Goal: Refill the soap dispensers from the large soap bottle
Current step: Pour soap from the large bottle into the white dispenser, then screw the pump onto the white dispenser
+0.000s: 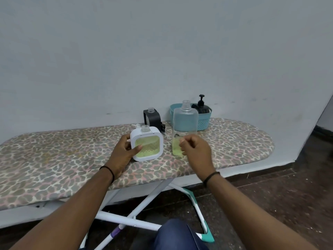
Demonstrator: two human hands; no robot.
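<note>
1. Seen from a head-worn camera looking down: a leopard-print ironing board (234, 141) set against a pale wall, white crossed legs (137, 210) beneath, dark floor to the right.
2. Left hand (124, 152) gripping a white square soap dispenser (146, 143) standing on the board, thumb laid across its yellow-green front panel, fingers behind its left side; neck open, no cap.
3. Just right of it, upright on the board: the large clear soap bottle (184, 127), uncapped, with a shallow layer of yellow-green soap at the bottom.
4. Right hand (195, 150) in front of the bottle's lower part, fingers loosely curled, thumb and forefinger close together; actual contact with the bottle not discernible.
5. Behind the white dispenser, near the wall: a black square soap dispenser (152, 117) with an open clear neck (a white pump piece (136, 125) lying just beside it).
6. Further right, against the wall: a teal plastic basket (204, 121) holding a black pump bottle (201, 105).
7. Thin black band on each wrist; a blue-trousered knee at the bottom edge.
</note>
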